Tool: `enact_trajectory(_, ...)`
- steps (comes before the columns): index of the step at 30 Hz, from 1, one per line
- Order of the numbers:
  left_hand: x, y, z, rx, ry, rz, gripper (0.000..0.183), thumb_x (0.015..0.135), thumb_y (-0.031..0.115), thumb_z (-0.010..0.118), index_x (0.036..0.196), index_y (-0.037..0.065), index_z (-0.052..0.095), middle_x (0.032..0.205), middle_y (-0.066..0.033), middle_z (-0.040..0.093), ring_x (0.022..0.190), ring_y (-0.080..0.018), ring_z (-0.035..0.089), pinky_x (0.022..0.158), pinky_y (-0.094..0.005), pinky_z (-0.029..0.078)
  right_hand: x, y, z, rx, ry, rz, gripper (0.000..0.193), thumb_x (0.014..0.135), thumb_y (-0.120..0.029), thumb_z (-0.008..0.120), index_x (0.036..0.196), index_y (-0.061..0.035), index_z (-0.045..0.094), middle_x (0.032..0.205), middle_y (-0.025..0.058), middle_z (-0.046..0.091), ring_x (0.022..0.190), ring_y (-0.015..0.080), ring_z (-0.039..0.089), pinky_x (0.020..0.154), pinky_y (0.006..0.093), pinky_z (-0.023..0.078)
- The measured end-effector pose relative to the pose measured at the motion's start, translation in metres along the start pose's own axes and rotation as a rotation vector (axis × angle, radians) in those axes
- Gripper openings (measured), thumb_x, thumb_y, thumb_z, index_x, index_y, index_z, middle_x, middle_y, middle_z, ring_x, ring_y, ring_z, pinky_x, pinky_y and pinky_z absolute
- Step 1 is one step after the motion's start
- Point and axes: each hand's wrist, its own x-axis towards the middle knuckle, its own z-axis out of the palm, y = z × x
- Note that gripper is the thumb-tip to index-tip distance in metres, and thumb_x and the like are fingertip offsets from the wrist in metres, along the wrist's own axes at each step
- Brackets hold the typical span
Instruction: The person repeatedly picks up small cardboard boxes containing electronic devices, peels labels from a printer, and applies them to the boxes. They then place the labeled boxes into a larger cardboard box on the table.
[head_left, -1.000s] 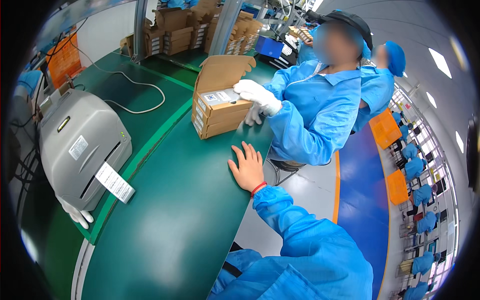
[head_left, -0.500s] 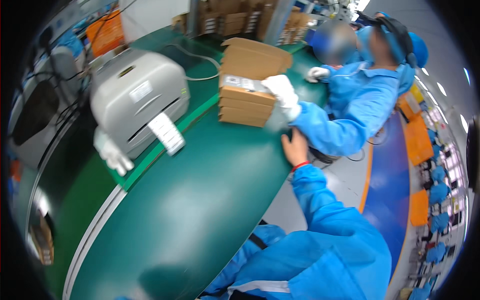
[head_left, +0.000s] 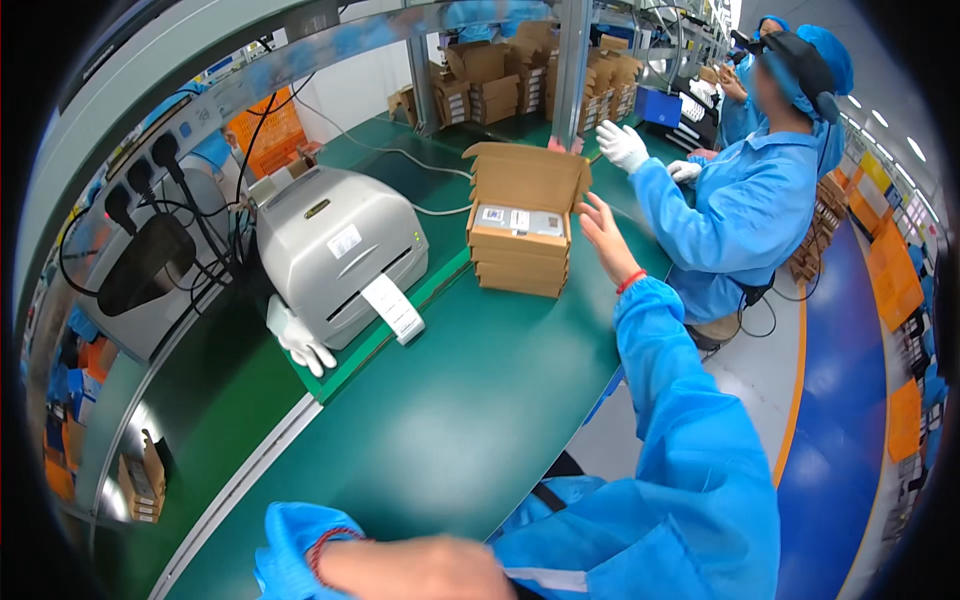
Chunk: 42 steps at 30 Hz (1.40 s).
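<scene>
My right hand (head_left: 608, 242) reaches out over the green table, its fingers apart and nothing in them. It is beside the right side of a stack of brown cardboard boxes (head_left: 520, 277); whether the fingertips touch the cardboard I cannot tell. The top box has its lid (head_left: 528, 178) raised, and a grey-white labelled item (head_left: 519, 219) lies inside. Blurred at the lower edge is my left hand (head_left: 430, 568), with a dark red cord at the wrist; its fingers are not distinguishable. Left of the stack, a grey label printer (head_left: 335, 245) has a strip of white labels (head_left: 393, 309) hanging out.
A white glove (head_left: 298, 337) lies against the printer. Across the table's right edge sits a co-worker in blue, one gloved hand (head_left: 622, 147) raised near the boxes. Black cables and plugs (head_left: 165, 150) hang at the left. A metal post (head_left: 570, 75) stands behind the stack.
My right hand has lifted from the table edge toward the boxes. The co-worker's gloved hand has left the top box and moved back. My left hand has come into view.
</scene>
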Motion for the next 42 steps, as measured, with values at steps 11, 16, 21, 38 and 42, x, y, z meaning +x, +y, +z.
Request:
enact_trajectory(11,0.076,-0.116,-0.041,1.145,1.218,-0.434,0.042,0.075,0.019,0.060,0.115,0.015,0.047,0.123,-0.0134,0.041,0.110,-0.0270,0.044,0.095,-0.0563,0.028,-0.036,-0.028,0.023,-0.147,-0.252,0.082,0.030,0.080,-0.020,0.060,0.104,-0.0028,0.054,0.096,0.0038,0.057,0.085,0.0128,0.053,0.072,0.0268,0.044)
enact_trajectory(16,0.071,-0.170,-0.031,1.741,1.413,0.028,0.040,0.085,0.032,0.050,0.122,0.025,0.038,0.128,0.0019,0.040,0.118,-0.0136,0.040,0.099,-0.0602,0.015,-0.161,-0.074,0.046,-0.317,-0.332,0.057,0.026,0.078,-0.012,0.058,0.096,0.0055,0.056,0.087,0.0123,0.060,0.078,0.0185,0.055,0.069,0.0291,0.044)
enact_trajectory(21,0.090,-0.175,-0.033,2.329,1.364,0.273,0.043,0.086,0.031,0.044,0.128,0.030,0.033,0.133,0.0042,0.036,0.124,-0.0099,0.034,0.098,-0.0592,0.015,-0.220,-0.051,0.046,0.023,-0.355,0.045,0.031,0.081,-0.014,0.048,0.105,0.0055,0.051,0.101,0.0131,0.055,0.090,0.0202,0.053,0.079,0.0311,0.042)
enact_trajectory(38,0.091,-0.184,-0.038,2.161,1.510,0.263,0.046,0.087,0.032,0.042,0.131,0.030,0.029,0.135,0.0031,0.033,0.126,-0.0102,0.031,0.097,-0.0594,0.017,-0.214,-0.053,0.050,-0.010,-0.186,0.008,0.042,0.078,-0.025,0.059,0.103,0.0093,0.054,0.095,0.0157,0.059,0.084,0.0205,0.056,0.074,0.0293,0.042)
enact_trajectory(42,0.075,-0.169,-0.025,2.029,1.313,0.154,0.047,0.087,0.032,0.041,0.132,0.031,0.027,0.137,0.0020,0.031,0.127,-0.0114,0.029,0.097,-0.0602,0.017,-0.220,-0.048,0.041,0.007,-0.254,0.043,0.037,0.080,-0.018,0.052,0.108,0.0056,0.051,0.104,0.0135,0.055,0.093,0.0213,0.053,0.082,0.0323,0.041)
